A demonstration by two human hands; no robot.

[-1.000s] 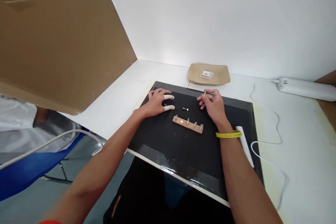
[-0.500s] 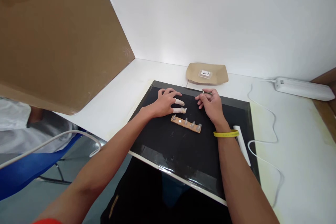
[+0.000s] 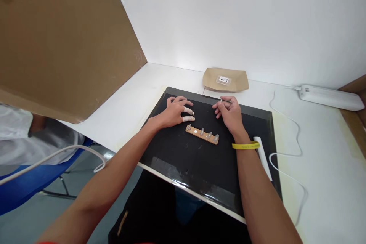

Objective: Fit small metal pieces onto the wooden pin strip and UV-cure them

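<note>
My left hand hovers palm down over the left part of a black mat. White covers sheathe its thumb and index finger, whose tips come together around a tiny piece too small to name; the other fingers stretch out. Just below that hand lies a narrow brown strip bearing several translucent upright pegs and a white dot. My right hand, above the mat's right side, pinches a thin, light-tipped rod between thumb and index finger. Its other fingers curl loosely.
A brown paper tray holding a small clear labelled case stands by the white wall. A white bar lies on the mat's right edge. Farther right are a white cable and power strip. A cardboard panel rises left; a person sits beyond.
My left hand has drawn back to the left, away from the right hand, with its thumb and index tips close together. My right hand stays nearly still with the thin rod.
</note>
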